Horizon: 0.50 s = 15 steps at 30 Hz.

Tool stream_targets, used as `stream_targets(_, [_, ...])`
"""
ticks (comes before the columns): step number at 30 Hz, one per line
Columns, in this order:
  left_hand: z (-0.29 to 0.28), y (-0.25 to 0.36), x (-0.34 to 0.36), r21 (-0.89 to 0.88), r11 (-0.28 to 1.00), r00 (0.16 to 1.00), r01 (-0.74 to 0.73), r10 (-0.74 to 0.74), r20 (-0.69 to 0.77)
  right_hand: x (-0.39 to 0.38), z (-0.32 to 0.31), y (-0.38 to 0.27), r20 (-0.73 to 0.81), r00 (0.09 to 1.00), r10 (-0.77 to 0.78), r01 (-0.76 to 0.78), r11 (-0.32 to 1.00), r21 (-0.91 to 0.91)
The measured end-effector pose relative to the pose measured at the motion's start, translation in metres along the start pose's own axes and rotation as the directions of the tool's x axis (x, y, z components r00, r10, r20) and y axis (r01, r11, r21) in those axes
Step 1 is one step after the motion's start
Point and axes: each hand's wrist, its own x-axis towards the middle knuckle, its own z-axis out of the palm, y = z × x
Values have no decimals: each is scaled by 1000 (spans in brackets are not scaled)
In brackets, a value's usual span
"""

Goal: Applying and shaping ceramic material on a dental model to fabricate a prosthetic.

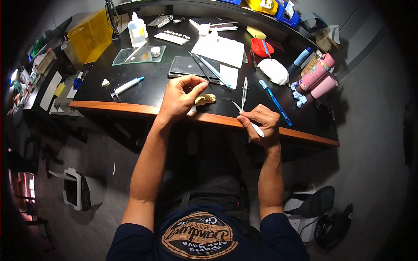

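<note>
At the table's front edge, my left hand [177,96] is closed, thumb and forefinger pinched together; anything between the fingertips is too small to make out. Just right of it a yellowish dental cast [205,99] rests on the black tabletop, partly behind the fingers. My right hand [264,122] grips a slim white-handled tool [258,129], its thin pointed tip angled up and left toward the cast, apart from it. Metal tweezers [244,93] lie beyond the right hand. To their right lies a blue toothbrush [276,103].
A syringe [127,87], glass slab [148,59] and squeeze bottle [137,32] are at the left. Behind my left hand sit a black flat box [188,65] and white paper [224,50]. A white lump [273,71], red bowl [260,47] and pink bottle [320,71] stand rightward.
</note>
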Motion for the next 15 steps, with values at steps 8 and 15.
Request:
stream_targets(8, [0,-1,0,-8,1000,1000,-12,12,10,-2,3,2,11,997,-79,80,997,-21])
stream_targets(15, [2,-4,1,-19,998,998,-52,52,-21,-2,7,-1,11,999,-41,41,997,-67])
